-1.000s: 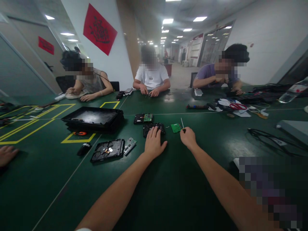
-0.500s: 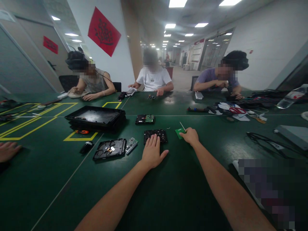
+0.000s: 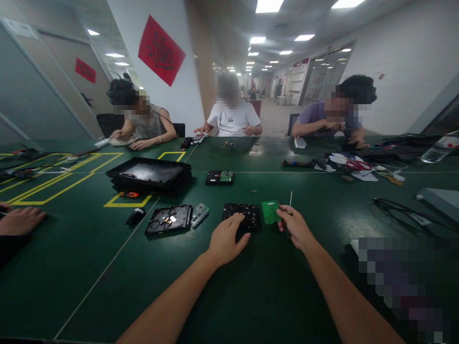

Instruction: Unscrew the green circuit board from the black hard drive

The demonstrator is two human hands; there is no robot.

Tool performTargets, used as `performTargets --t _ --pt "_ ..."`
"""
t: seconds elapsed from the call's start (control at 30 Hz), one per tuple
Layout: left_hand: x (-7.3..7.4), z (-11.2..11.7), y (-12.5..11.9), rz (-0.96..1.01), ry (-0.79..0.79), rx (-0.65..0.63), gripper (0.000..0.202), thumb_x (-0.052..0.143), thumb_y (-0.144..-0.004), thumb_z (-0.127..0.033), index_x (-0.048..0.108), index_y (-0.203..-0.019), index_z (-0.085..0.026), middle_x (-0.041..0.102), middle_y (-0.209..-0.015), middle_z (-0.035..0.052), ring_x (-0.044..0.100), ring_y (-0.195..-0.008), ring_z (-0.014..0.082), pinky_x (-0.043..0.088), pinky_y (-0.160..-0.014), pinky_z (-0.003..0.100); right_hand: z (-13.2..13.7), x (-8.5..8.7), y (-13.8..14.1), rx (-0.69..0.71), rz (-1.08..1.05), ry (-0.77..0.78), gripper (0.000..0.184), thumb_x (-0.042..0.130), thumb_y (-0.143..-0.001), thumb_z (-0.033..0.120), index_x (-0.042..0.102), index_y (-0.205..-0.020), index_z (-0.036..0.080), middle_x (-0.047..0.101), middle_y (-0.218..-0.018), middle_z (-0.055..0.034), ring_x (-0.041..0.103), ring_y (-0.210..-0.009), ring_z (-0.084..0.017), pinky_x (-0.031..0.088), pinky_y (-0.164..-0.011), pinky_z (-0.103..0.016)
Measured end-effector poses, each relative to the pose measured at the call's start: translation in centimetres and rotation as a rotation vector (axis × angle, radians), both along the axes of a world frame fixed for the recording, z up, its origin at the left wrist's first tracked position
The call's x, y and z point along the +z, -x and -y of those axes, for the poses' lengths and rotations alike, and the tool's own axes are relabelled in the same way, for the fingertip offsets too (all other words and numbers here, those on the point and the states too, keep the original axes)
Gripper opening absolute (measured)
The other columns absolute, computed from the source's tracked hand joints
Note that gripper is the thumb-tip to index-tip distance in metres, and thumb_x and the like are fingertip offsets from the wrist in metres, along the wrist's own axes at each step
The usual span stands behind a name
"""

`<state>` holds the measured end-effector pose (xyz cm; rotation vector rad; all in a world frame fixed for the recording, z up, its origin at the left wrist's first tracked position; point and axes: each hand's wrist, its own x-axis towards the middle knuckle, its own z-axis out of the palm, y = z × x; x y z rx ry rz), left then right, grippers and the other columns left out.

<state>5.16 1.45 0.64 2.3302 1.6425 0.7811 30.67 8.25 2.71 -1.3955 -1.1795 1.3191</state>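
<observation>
My left hand [image 3: 225, 240] lies on the near edge of a black hard drive body [image 3: 242, 216], fingers spread flat over it. My right hand [image 3: 296, 227] is closed round a thin screwdriver [image 3: 290, 202] whose shaft points up, and its fingertips touch a small green circuit board [image 3: 270, 211] lying just right of the drive. Both forearms reach in from the bottom of the view over the dark green table [image 3: 251, 286].
To the left lie an opened drive [image 3: 169, 219], a small circuit board [image 3: 200, 215] and a black tray [image 3: 150, 174]. Another drive [image 3: 219, 177] sits farther back. Three people sit across the table; someone's hand [image 3: 19, 220] rests at far left. Cables [image 3: 405, 212] lie right.
The black drive, green board and both my hands have come nearer to me. The screwdriver shaft has swung from a leftward tilt to nearly upright.
</observation>
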Motion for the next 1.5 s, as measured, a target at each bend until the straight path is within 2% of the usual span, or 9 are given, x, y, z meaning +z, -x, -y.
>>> performTargets --t 0.07,0.13,0.27,0.4,0.5,0.63,0.8,1.17,1.5 --pt "0.1 -0.5 0.5 0.050 -0.021 0.056 0.051 0.057 -0.098 -0.044 0.053 -0.144 -0.023 0.063 -0.143 0.0117 0.059 -0.134 0.0289 0.049 -0.113 0.047 0.2 0.3 0.3 0.011 -0.085 0.026 0.021 0.066 -0.091 0.031 0.059 -0.109 0.021 0.061 -0.078 0.0004 0.060 -0.060 -0.012 0.049 -0.049 -0.023" --pt "0.1 -1.0 0.9 0.044 -0.061 0.098 0.051 0.060 -0.096 -0.044 0.055 -0.141 -0.021 0.061 -0.144 0.0131 0.056 -0.137 0.0303 0.046 -0.116 0.049 0.4 0.4 0.5 0.035 -0.140 0.055 0.019 0.067 -0.091 0.027 0.059 -0.107 0.021 0.063 -0.081 -0.0011 0.062 -0.062 -0.013 0.052 -0.052 -0.023" --pt "-0.6 -1.3 1.5 -0.027 -0.051 0.143 0.075 0.066 -0.090 -0.059 0.047 -0.151 -0.019 0.040 -0.164 0.0171 0.031 -0.154 0.0388 0.030 -0.125 0.060 0.6 0.1 1.1 0.090 -0.194 0.096 0.034 0.069 -0.090 0.021 0.059 -0.123 0.020 0.066 -0.090 -0.0041 0.066 -0.067 -0.014 0.058 -0.058 -0.026" --pt "-1.5 -1.3 1.8 -0.046 0.074 0.051 0.083 0.059 -0.093 -0.067 0.037 -0.158 -0.020 0.019 -0.173 0.0159 0.015 -0.160 0.0378 0.030 -0.125 0.057 0.9 -0.4 1.6 0.169 -0.204 0.039 0.065 0.073 -0.089 0.021 0.047 -0.148 0.025 0.065 -0.094 -0.0026 0.069 -0.070 -0.015 0.058 -0.057 -0.025" --pt "-1.7 -1.4 1.9 -0.070 0.089 0.025 0.089 0.060 -0.092 -0.070 0.034 -0.160 -0.018 0.012 -0.174 0.0173 0.007 -0.161 0.0381 0.028 -0.126 0.058 1.0 -0.5 1.9 0.207 -0.171 0.010 0.066 0.072 -0.089 0.021 0.046 -0.150 0.024 0.065 -0.095 -0.0027 0.071 -0.071 -0.014 0.057 -0.057 -0.023" --pt "-1.4 -1.2 1.7 -0.096 0.087 -0.008 0.091 0.059 -0.092 -0.070 0.034 -0.160 -0.016 0.012 -0.173 0.0192 0.007 -0.161 0.0387 0.028 -0.126 0.057 1.2 -0.2 2.2 0.211 -0.156 0.012 0.058 0.070 -0.091 0.021 0.051 -0.145 0.022 0.067 -0.095 -0.0033 0.072 -0.071 -0.015 0.058 -0.058 -0.024" --pt "-1.2 -0.2 0.6 -0.109 0.061 -0.064 0.085 0.059 -0.094 -0.066 0.035 -0.159 -0.017 0.016 -0.173 0.0177 0.010 -0.161 0.0381 0.028 -0.127 0.056 1.3 0.1 2.4 0.184 -0.165 0.055 0.050 0.067 -0.093 0.020 0.053 -0.141 0.020 0.067 -0.081 -0.0011 0.072 -0.068 -0.016 0.056 -0.054 -0.023" --pt "-1.0 0.1 0.0 -0.121 0.045 -0.058 0.072 0.054 -0.100 -0.053 0.037 -0.158 -0.016 0.019 -0.173 0.0173 0.014 -0.160 0.0373 0.028 -0.128 0.055 1.1 -0.4 2.4 0.211 -0.107 0.018 0.058 0.074 -0.088 0.024 0.052 -0.141 0.020 0.067 -0.082 -0.0003 0.072 -0.067 -0.016 0.044 -0.041 -0.020" --pt "-1.0 -0.1 0.0 -0.119 0.059 -0.057 0.071 0.055 -0.100 -0.052 0.037 -0.158 -0.014 0.020 -0.172 0.0176 0.011 -0.161 0.0362 0.027 -0.128 0.054 1.2 -0.7 2.4 0.193 -0.060 -0.026 0.059 0.078 -0.084 0.025 0.054 -0.138 0.018 0.065 -0.084 -0.0001 0.065 -0.062 -0.012 0.045 -0.044 -0.019"
